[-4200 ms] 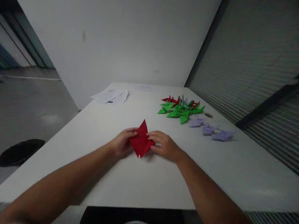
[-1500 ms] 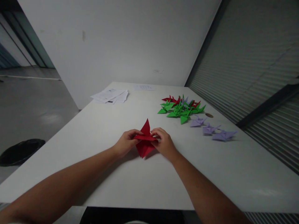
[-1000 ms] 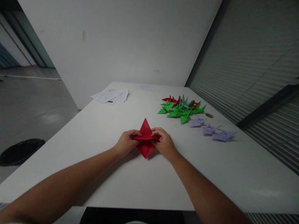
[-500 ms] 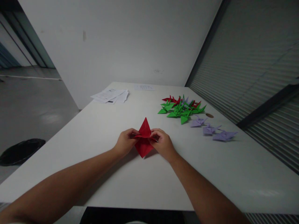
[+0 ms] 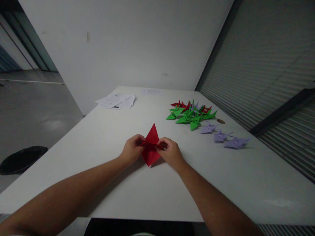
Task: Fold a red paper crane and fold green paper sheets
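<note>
Two hands pinch one piece of red origami paper (image 5: 150,156) between thumbs and fingers, the left hand (image 5: 133,149) at its left flap, the right hand (image 5: 171,153) at its right. Four seconds ago it showed a broad, flat face; now a narrow ridge runs across its middle, and over the last second the lower tip has swung slightly left. That suggests a model in mid-fold, its layers being worked rather than finished. The paper looks thin and matte, tapering to points above and below the ridge; whether it touches the smooth, faintly glossy white table (image 5: 137,196) I cannot tell. Beyond the right hand lie three pale lavender paper cranes (image 5: 236,143), then a spiky heap of green paper cranes (image 5: 194,126) with red paper cranes (image 5: 181,105) behind. Loose printed sheets (image 5: 115,100) overlap on the far left.
</note>
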{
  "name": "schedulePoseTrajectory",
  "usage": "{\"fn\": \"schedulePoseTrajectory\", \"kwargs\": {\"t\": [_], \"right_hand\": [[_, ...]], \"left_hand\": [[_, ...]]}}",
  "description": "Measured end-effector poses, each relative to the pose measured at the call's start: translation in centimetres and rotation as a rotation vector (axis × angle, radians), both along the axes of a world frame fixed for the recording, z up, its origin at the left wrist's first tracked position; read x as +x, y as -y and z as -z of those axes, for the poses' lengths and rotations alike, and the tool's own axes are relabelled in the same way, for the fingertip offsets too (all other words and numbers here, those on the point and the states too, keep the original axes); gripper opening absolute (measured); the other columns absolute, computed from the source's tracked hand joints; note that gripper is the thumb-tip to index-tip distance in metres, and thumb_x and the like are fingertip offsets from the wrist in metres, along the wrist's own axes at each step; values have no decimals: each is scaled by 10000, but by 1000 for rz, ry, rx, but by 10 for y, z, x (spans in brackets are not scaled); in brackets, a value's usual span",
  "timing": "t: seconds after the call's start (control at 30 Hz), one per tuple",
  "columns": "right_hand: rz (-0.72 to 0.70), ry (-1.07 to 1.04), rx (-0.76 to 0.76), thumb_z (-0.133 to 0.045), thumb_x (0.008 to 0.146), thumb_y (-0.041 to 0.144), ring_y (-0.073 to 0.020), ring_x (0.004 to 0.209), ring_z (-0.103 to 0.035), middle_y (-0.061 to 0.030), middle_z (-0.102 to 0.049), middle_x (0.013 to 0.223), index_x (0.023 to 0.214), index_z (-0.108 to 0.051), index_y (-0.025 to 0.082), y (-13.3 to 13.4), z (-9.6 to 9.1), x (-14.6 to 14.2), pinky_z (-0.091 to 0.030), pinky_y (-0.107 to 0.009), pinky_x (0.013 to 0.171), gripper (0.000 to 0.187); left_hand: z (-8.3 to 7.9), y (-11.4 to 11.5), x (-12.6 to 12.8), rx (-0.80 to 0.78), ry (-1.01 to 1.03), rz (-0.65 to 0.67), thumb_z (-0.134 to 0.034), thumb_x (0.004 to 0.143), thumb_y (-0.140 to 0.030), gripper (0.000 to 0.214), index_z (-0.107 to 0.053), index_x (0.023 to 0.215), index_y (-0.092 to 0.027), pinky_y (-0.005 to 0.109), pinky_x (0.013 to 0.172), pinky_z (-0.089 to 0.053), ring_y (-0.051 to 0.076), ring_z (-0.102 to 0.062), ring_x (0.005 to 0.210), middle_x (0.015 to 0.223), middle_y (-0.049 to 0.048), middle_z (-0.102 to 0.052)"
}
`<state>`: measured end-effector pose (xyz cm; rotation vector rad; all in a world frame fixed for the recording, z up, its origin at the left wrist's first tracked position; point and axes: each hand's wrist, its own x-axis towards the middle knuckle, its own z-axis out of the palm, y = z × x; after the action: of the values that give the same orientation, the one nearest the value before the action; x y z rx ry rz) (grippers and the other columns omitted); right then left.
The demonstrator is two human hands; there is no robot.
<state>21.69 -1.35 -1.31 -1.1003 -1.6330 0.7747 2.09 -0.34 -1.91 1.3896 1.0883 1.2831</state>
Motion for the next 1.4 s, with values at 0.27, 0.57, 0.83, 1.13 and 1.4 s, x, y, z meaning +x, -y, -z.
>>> {"fn": "schedulePoseTrajectory", "kwargs": {"t": [0.27, 0.57, 0.83, 1.13, 1.4], "right_hand": [[26, 41, -41, -635, 758, 262, -166, 663, -604, 10, -646, 707, 745, -614, 202, 1, -2, 0, -462, -269, 639, 65], [89, 230, -144, -589, 725, 169, -141, 618, -510, 50, -571, 639, 709, -612, 201, -5, 4, 10, -352, -248, 586, 43], [5, 364, -210, -647, 745, 101, -153, 675, -579, 25, -641, 711, 751, -686, 191, -9, 6, 15, -397, -245, 617, 98], [-58, 490, 29, -770, 760, 84, -222, 955, -654, -54, -740, 981, 905, -739, 201, -3, -3, 12, -490, -347, 901, 189], [-96, 464, -123, -686, 792, 51, -199, 858, -703, -34, -775, 956, 1015, -695, 210, 5, -14, 7, -489, -286, 777, 275]], "left_hand": [[-2, -1, 1, -62, 16, 59, -671, 635, -137, 223, -625, 850, -176, 265, 644, -498, 155, -648, 710, 801, 10, -703], [-11, -9, -14, -156, -77, 227, -786, 745, -322, 374, -592, 1032, -182, 347, 735, -574, 232, -721, 913, 1138, 123, -708], [-14, -11, -23, 22, -456, 392, -685, 792, -248, 385, -600, 1165, -199, 318, 751, -563, 211, -723, 910, 1138, 94, -746], [-15, -2, -11, 134, -808, 344, -582, 806, -164, 318, -615, 1117, -220, 277, 657, -452, 188, -688, 739, 920, 35, -777], [-17, -1, -4, 86, -873, 272, -580, 763, -134, 396, -612, 1148, -220, 281, 646, -436, 226, -714, 775, 915, 58, -779]]}}
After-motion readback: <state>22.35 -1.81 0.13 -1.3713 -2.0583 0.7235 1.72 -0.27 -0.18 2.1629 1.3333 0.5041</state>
